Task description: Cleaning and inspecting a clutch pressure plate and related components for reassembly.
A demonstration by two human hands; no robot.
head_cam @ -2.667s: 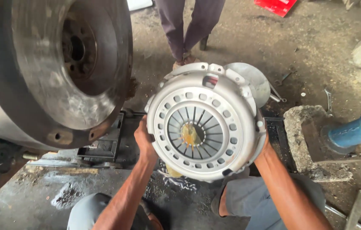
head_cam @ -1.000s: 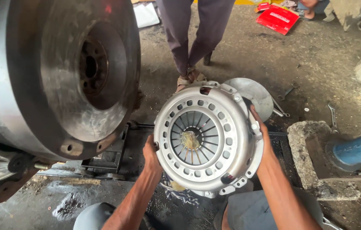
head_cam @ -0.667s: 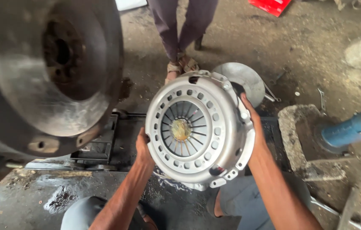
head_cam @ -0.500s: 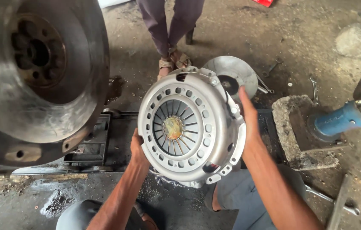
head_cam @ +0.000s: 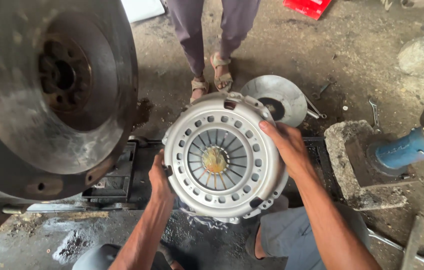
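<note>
Gripping opposite rims, both hands (head_cam: 161, 179) (head_cam: 286, 147) hold the clutch cover (head_cam: 222, 159) between them.

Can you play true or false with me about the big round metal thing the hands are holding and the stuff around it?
1. Both hands hold the round silver-grey metal clutch cover with spring fingers. True: the left hand grips its left edge, the right hand its upper right edge.
2. The clutch cover lies flat on the ground. False: it is held up above the ground.
3. A large dark round metal flywheel is to the left. True.
4. The thin grey metal disc on the ground is in the left hand. False: no hand touches it.
5. A person in sandals stands beyond the cover. True.
</note>
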